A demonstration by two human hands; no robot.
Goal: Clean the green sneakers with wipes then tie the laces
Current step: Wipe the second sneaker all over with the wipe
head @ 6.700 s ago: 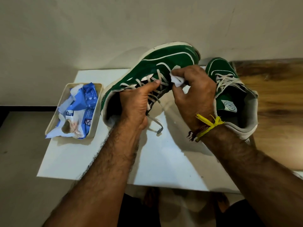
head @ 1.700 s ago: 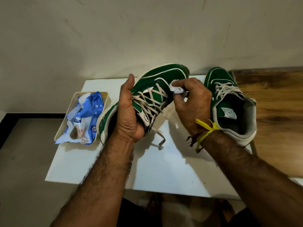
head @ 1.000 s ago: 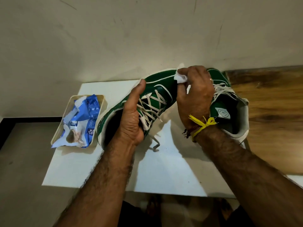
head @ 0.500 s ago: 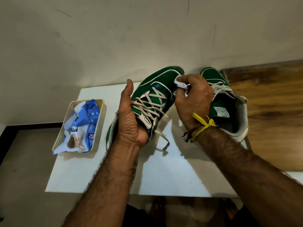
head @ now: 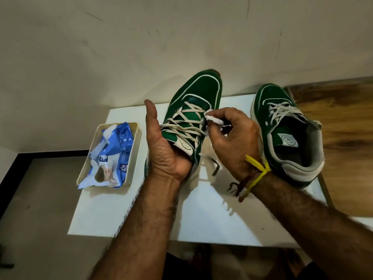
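Green sneaker (head: 198, 93), raised off the white board (head: 212, 215), toe tipped up toward the wall, heel hidden behind the left hand (head: 163, 152). Left hand wrapped round the heel and collar, thumb straight up, fingers out of sight under the shoe. Right hand (head: 234, 142) pinching a small white wipe (head: 212, 119) against the laces (head: 181, 126), most of the wipe buried in the fingers. Laces off-white, criss-crossed, loose end dangling below. Second sneaker (head: 282, 126) flat on the board's right side, laces untied. Wipes packet (head: 111, 154) crumpled in a cream tray (head: 134, 156) at left, print too blurred to read.
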